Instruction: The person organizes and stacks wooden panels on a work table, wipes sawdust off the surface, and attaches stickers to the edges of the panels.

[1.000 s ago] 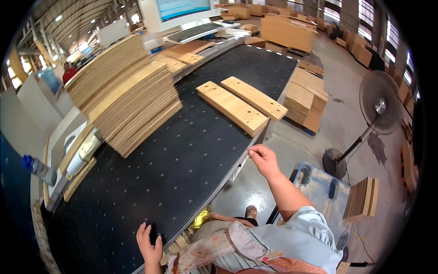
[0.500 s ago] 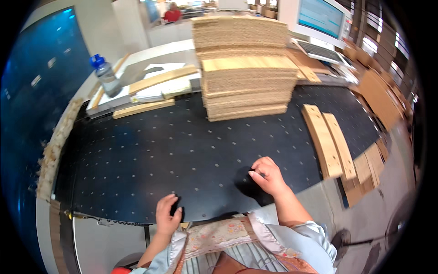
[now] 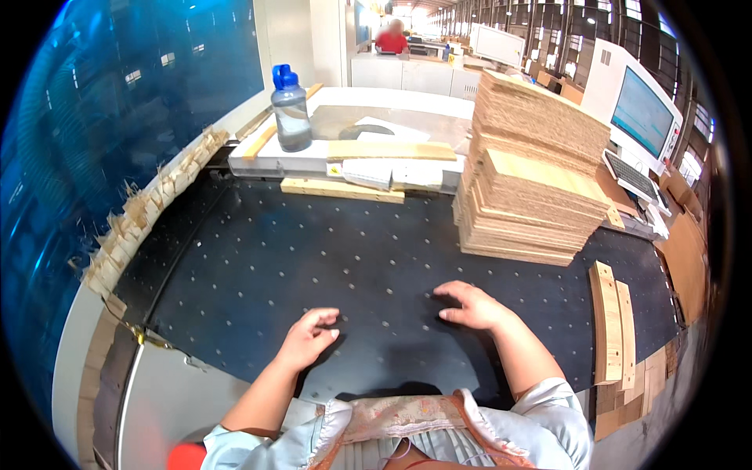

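My left hand is over the near part of a black dotted tabletop, its fingers bent a little and apart, holding nothing. To its right, my right hand reaches forward over the same surface, thumb apart from the fingers and nothing in it. Beyond my right hand stands a tall stack of wooden boards, the thing nearest to it. At the right, two wooden strips with holes lie side by side, a wider strip and a narrower strip.
A blue-capped water bottle stands on a white ledge behind the table. Wood strips lie there. A monitor and keyboard are at the far right. A blue curtain hangs left. A person in red is far off.
My view has turned left, so the stack and strips sit farther right in it. Both hands have moved forward over the table, still with nothing in them.
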Tool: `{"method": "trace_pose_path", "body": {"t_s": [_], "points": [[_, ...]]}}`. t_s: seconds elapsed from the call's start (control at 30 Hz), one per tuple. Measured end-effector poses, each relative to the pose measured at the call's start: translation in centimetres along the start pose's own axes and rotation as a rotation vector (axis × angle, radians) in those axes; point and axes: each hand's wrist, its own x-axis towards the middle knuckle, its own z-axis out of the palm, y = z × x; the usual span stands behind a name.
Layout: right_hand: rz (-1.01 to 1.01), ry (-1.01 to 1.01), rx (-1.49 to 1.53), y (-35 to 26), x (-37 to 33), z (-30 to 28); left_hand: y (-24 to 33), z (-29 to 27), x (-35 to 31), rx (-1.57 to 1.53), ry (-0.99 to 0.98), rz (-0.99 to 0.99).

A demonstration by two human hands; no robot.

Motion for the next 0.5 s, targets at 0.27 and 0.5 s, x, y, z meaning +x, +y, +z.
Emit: {"method": "trace_pose_path", "body": {"t_s": [0.27,0.5], "points": [[0.524,0.844,0.207,9.4,19.3,6.0,-4.2,-15.1,18.3,0.607,0.424,0.09],[0.645,0.861,0.116,10.4,29.1,6.1,-6.7,-21.7,31.3,0.562,0.531,0.029]]}}
